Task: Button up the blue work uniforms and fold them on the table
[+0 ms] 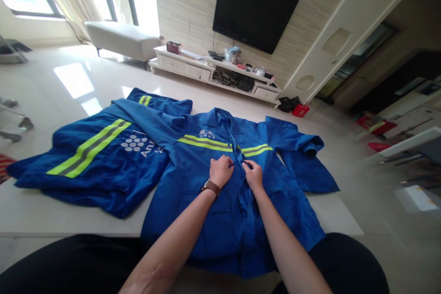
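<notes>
Our black trousers [72, 262] are filling the bottom of the view, one knee showing at eight o'clock and the other at four. Beyond them, a white tabletop [27, 216] is stretching from about eight o'clock round to four. On it, at six o'clock, a blue work jacket [225, 220] is lying front up, its collar [223, 119] pointing towards twelve. A yellow-green reflective band [206, 143] is crossing its chest just beyond our fingers. Between eight and nine o'clock, a second blue work garment [99, 158] is lying in folds, carrying a wider striped band and a white dotted logo [133, 143]; one jacket sleeve is overlapping it. Farther off, a black flat-screen television [255, 7] is hanging between twelve and one, and a white TV cabinet [193, 71] is standing below it at twelve. A pale upholstered bench [120, 37] is standing at ten.

Between four and five o'clock, our right hand [254, 175] is pinching one edge of the jacket's front opening, thumb and fingers closed on the cloth. Just beside it, at six, our left hand [221, 172] is closing its fingertips on the facing edge; whether they are gripping a button, we cannot tell. A brown-strapped wristwatch [212, 187] is circling that arm. Between two and three, a red container [300, 110] is resting beside the cabinet.
</notes>
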Demonstrator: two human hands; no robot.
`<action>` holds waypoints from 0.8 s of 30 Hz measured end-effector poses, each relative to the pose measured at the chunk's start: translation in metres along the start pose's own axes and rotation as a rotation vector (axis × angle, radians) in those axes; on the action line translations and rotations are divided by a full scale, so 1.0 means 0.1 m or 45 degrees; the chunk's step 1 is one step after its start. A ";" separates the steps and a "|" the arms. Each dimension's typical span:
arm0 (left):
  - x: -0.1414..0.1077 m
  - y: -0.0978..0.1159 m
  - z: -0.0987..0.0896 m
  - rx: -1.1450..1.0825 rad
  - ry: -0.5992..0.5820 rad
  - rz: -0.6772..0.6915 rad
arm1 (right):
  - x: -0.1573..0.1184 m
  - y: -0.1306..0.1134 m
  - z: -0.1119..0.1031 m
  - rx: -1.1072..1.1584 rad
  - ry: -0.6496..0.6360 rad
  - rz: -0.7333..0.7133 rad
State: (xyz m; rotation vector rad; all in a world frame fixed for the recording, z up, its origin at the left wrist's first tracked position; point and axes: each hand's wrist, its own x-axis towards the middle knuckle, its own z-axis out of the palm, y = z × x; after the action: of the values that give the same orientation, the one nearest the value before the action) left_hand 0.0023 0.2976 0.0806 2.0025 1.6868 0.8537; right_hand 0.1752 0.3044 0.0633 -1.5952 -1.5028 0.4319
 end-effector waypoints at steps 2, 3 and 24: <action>0.00 0.01 0.00 -0.018 -0.008 0.008 | -0.01 0.01 0.01 0.093 -0.001 0.010; 0.00 0.01 0.00 -0.017 -0.012 0.010 | -0.01 0.01 0.01 0.136 -0.003 0.018; -0.03 0.06 -0.07 0.005 -0.068 0.025 | -0.08 -0.16 -0.14 0.087 0.057 0.029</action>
State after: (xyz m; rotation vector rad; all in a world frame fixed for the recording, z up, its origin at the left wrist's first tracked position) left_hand 0.0021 0.2929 0.0892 2.0291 1.6435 0.7966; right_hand 0.1746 0.2903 0.0813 -1.5598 -1.4225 0.4528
